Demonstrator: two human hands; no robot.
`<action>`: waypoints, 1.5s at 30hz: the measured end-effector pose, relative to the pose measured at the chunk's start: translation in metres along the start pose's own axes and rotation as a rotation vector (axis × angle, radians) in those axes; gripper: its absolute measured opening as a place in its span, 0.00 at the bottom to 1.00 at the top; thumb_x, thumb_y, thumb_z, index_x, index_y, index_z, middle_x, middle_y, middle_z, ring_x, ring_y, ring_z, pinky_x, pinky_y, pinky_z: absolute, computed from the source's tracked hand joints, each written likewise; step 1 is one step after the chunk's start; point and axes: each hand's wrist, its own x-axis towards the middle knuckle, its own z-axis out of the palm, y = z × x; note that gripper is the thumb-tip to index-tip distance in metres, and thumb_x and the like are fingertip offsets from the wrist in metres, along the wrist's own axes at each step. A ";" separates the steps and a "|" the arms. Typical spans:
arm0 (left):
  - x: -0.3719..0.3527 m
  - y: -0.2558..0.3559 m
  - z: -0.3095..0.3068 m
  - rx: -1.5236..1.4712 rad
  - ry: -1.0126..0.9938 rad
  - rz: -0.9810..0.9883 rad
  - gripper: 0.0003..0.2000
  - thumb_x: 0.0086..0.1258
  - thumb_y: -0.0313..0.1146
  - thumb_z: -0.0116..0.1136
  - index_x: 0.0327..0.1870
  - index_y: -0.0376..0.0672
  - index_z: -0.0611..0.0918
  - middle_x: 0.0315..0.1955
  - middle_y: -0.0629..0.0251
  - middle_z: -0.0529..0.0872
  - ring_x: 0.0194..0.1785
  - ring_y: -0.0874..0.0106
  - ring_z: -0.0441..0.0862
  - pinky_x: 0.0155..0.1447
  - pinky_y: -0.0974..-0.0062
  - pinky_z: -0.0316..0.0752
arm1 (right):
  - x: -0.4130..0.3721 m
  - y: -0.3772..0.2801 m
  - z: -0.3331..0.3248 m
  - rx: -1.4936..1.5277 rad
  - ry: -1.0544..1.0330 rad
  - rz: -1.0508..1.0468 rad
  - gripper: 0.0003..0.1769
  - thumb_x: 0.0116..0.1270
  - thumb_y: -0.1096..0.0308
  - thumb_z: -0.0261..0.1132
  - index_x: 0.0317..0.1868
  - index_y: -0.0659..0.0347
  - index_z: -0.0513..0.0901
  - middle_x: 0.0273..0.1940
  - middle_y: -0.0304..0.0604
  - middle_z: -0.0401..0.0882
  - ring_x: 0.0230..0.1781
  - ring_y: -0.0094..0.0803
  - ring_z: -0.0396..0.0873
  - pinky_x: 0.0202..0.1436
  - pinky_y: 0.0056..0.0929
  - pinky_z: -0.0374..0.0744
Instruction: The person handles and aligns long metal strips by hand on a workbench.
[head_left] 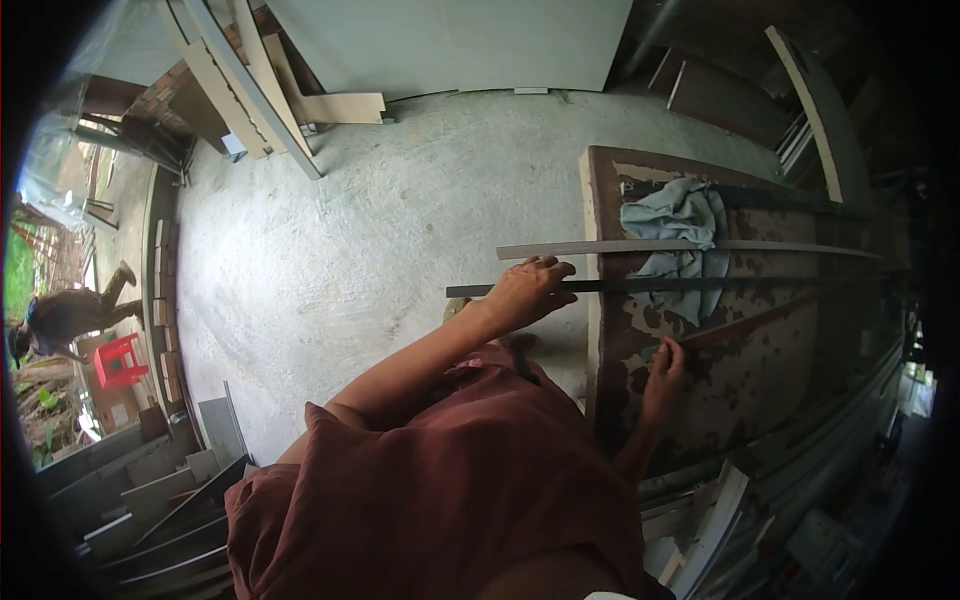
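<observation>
My left hand (525, 292) is closed around the dark strip (640, 285) near its left end, thumb below and fingers above. Its fingertips come close to a pale grey strip (780, 246), which lies across the worktable (592, 370) parallel to the dark one. Both strips stick out past the table's left edge. My right hand (664, 378) is over the tabletop with bent fingers at the near end of a thin brownish strip (740, 323), and it appears to pinch that end. A crumpled grey-blue cloth (672, 212) lies on the table, partly under the strips.
Long boards (245, 90) lean at the back left, and a large pale panel (450, 45) stands behind the concrete floor (330, 250). At the far left are another person (70, 315) and a red plastic stool (120, 361). Stacked offcuts (150, 500) lie at lower left.
</observation>
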 end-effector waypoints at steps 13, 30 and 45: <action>-0.002 -0.004 0.004 -0.006 0.005 0.035 0.16 0.61 0.39 0.56 0.47 0.43 0.74 0.39 0.59 0.78 0.45 0.60 0.76 0.46 0.63 0.73 | -0.001 -0.014 0.001 -0.142 -0.003 -0.115 0.16 0.67 0.62 0.50 0.48 0.64 0.74 0.46 0.47 0.75 0.47 0.37 0.73 0.50 0.30 0.69; -0.003 0.004 0.003 0.023 -0.056 0.033 0.15 0.60 0.38 0.57 0.47 0.45 0.74 0.40 0.61 0.75 0.46 0.59 0.75 0.47 0.63 0.73 | 0.003 -0.006 0.003 -0.099 0.011 -0.116 0.15 0.68 0.63 0.49 0.47 0.63 0.74 0.44 0.45 0.76 0.46 0.34 0.73 0.49 0.28 0.69; -0.003 0.005 0.005 0.032 -0.094 0.043 0.16 0.60 0.39 0.57 0.47 0.47 0.75 0.42 0.59 0.73 0.48 0.59 0.74 0.50 0.64 0.71 | 0.003 -0.015 0.001 -0.053 0.036 -0.071 0.16 0.68 0.61 0.49 0.46 0.63 0.75 0.42 0.44 0.77 0.43 0.33 0.74 0.47 0.28 0.70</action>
